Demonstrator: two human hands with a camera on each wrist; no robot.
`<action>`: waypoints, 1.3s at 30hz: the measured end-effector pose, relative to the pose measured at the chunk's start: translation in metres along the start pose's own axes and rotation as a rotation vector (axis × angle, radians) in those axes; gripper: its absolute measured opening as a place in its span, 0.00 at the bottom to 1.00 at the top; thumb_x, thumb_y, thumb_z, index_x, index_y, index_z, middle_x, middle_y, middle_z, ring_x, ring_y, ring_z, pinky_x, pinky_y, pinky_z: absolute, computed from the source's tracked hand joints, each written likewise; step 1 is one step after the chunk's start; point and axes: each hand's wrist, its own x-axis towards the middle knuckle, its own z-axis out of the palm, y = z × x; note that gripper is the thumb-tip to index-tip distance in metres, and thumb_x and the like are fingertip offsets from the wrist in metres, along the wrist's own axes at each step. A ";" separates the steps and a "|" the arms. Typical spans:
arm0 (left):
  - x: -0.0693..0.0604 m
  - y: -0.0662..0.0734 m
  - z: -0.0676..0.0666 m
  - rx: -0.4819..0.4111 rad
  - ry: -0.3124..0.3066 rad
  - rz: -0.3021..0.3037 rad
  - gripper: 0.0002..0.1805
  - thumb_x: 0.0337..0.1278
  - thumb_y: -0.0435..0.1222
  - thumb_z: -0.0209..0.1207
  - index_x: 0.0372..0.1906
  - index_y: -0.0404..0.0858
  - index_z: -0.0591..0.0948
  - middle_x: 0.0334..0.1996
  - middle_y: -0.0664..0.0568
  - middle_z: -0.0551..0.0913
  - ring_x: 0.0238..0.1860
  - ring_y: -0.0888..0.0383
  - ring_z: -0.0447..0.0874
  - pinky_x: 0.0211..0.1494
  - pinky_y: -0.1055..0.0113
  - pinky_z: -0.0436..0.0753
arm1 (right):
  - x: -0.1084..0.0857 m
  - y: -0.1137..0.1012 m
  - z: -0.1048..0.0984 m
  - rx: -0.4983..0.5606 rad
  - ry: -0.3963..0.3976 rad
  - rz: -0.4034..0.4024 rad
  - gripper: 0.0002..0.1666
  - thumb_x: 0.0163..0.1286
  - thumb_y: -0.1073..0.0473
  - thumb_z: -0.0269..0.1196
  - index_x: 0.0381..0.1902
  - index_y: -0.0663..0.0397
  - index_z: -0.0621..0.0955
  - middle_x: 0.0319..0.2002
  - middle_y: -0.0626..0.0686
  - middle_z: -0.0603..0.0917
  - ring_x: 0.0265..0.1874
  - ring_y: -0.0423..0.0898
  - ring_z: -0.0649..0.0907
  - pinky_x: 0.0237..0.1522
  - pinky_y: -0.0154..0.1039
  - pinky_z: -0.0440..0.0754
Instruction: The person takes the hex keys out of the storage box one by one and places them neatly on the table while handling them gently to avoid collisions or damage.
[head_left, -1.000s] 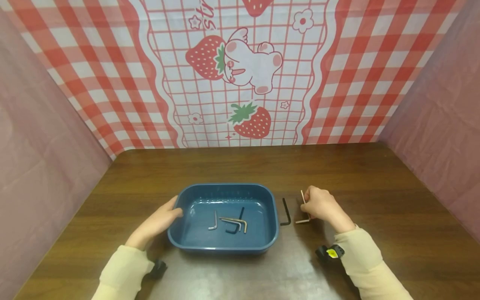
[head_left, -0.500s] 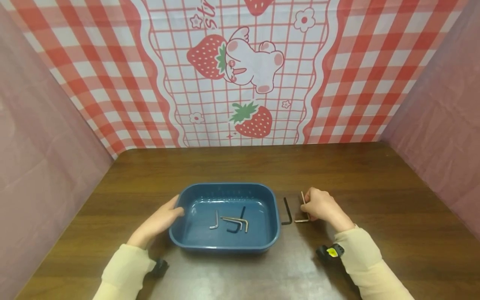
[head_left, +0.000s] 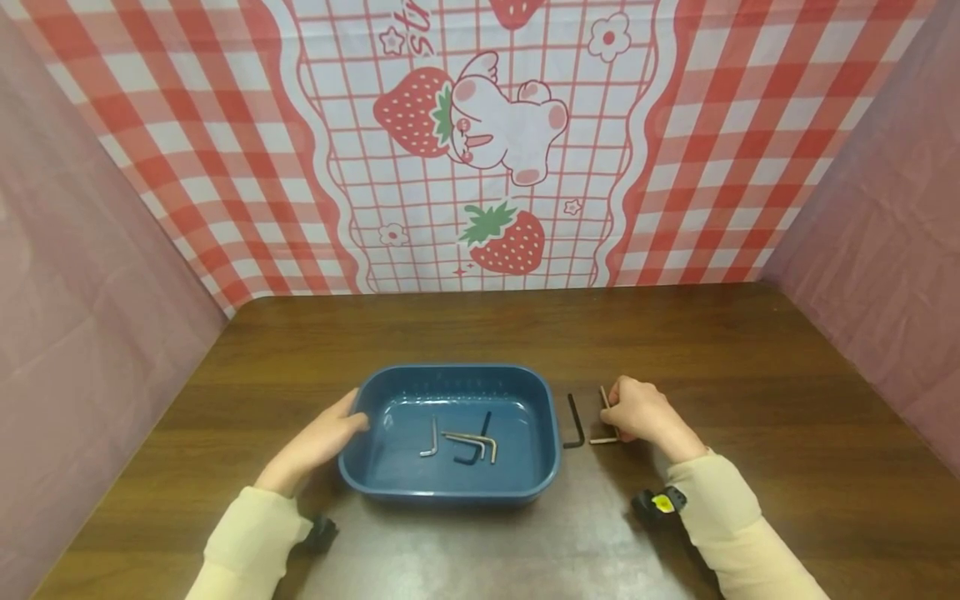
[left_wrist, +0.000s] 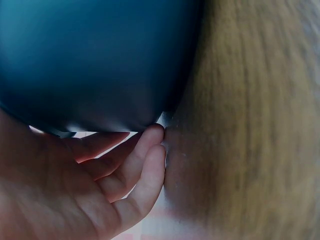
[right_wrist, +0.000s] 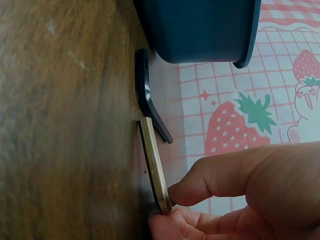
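Observation:
A blue rectangular tray (head_left: 450, 498) stands on the table. My left hand (head_left: 318, 437) grips its left end, the thumb over the rim and the fingers against the outer wall, as the left wrist view also shows. To the right of the tray, my right hand (head_left: 637, 408) pinches a brass-coloured hex key (right_wrist: 156, 165) between thumb and fingers, low at the tabletop. Between that key and the tray lies a black hex key (head_left: 576, 421). Inside the tray are several more: a silver hex key (head_left: 433, 437) apart at left, and a brass-coloured hex key (head_left: 492, 450) overlapping others.
The brown wooden table (head_left: 480, 325) runs back to a red-and-white strawberry cloth (head_left: 495, 167). Pinkish cloth hangs on both sides. A black wrist strap with a yellow part (head_left: 663, 502) sits at the right sleeve.
The far tip of the pinched hex key has dipped slightly towards the table. Both hands stay at their places, and the view has shifted a little.

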 end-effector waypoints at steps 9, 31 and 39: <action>-0.002 0.000 -0.001 -0.007 -0.002 0.008 0.35 0.53 0.34 0.45 0.69 0.34 0.53 0.67 0.37 0.58 0.65 0.42 0.57 0.65 0.44 0.58 | 0.000 -0.002 0.002 -0.015 0.016 -0.005 0.11 0.52 0.61 0.58 0.30 0.62 0.71 0.16 0.52 0.77 0.13 0.41 0.79 0.24 0.37 0.74; 0.000 0.000 0.000 -0.010 -0.005 -0.004 0.36 0.53 0.35 0.44 0.69 0.34 0.52 0.68 0.38 0.56 0.67 0.42 0.54 0.66 0.44 0.55 | -0.001 -0.001 0.003 -0.009 0.031 0.000 0.10 0.50 0.63 0.58 0.29 0.61 0.70 0.14 0.50 0.76 0.12 0.40 0.78 0.21 0.34 0.75; 0.001 -0.002 0.001 -0.017 -0.004 -0.005 0.36 0.53 0.35 0.45 0.70 0.35 0.51 0.68 0.39 0.55 0.68 0.42 0.53 0.66 0.44 0.55 | -0.003 -0.002 0.003 -0.009 0.030 -0.003 0.09 0.51 0.63 0.58 0.29 0.61 0.70 0.14 0.51 0.77 0.12 0.40 0.78 0.21 0.35 0.74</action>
